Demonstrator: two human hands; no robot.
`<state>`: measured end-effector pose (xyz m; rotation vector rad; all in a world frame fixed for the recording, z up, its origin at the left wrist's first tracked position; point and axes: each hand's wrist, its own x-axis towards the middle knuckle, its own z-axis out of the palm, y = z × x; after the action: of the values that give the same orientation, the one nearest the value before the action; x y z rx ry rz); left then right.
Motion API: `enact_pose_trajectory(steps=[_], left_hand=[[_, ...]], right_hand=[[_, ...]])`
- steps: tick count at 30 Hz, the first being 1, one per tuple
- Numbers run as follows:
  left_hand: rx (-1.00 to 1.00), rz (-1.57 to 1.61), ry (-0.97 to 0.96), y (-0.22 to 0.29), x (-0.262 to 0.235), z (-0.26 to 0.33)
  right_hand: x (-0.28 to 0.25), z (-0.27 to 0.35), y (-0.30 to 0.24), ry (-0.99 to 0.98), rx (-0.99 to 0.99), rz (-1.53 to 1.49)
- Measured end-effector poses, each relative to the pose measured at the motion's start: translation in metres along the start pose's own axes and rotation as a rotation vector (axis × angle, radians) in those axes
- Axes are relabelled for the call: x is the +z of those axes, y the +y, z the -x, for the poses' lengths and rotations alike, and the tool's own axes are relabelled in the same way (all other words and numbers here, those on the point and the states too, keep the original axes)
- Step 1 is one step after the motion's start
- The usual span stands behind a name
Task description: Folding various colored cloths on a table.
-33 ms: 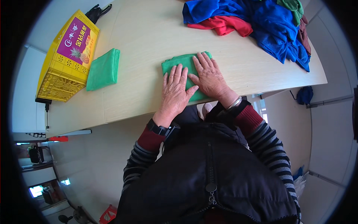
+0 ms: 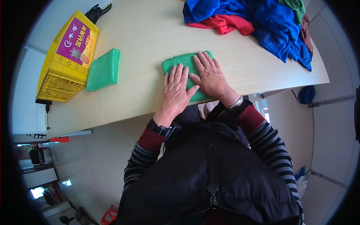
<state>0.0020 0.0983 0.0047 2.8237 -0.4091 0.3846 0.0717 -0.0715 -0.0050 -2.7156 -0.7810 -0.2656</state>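
A folded green cloth (image 2: 181, 60) lies at the table's near edge, partly covered by both palms. My left hand (image 2: 176, 88) rests flat on its left side, fingers stretched out and pointing away from me. On its right side lies my right hand (image 2: 210, 77), also flat, with its fingers extended and the thumb toward the left hand. Neither hand grips anything. Farther left on the table is another folded green cloth (image 2: 103, 71), beside a yellow basket.
The yellow openwork basket (image 2: 62, 80) with a purple label stands at the table's left. A heap of blue cloths (image 2: 277, 32), with a red cloth (image 2: 225, 25) and a green cloth (image 2: 294, 7), lies at the far right of the pale wooden table (image 2: 138, 41). A black object (image 2: 97, 14) sits behind the basket.
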Motion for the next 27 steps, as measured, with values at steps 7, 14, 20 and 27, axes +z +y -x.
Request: enact_pose_trajectory(steps=[7,14,20,27], left_hand=[[-0.006,0.005,-0.029,-0.003,0.002,0.000],[-0.086,0.001,0.024,-0.011,-0.001,-0.002],[-0.049,0.010,0.032,-0.013,0.009,-0.008],[-0.075,0.005,0.037,-0.018,0.004,-0.005]], right_hand=[[-0.006,0.000,-0.002,0.007,0.003,-0.009],[-0.015,0.004,-0.006,0.003,0.002,0.005],[-0.001,0.014,-0.005,0.030,-0.049,-0.017],[-0.004,0.010,0.001,0.032,-0.053,-0.056]])
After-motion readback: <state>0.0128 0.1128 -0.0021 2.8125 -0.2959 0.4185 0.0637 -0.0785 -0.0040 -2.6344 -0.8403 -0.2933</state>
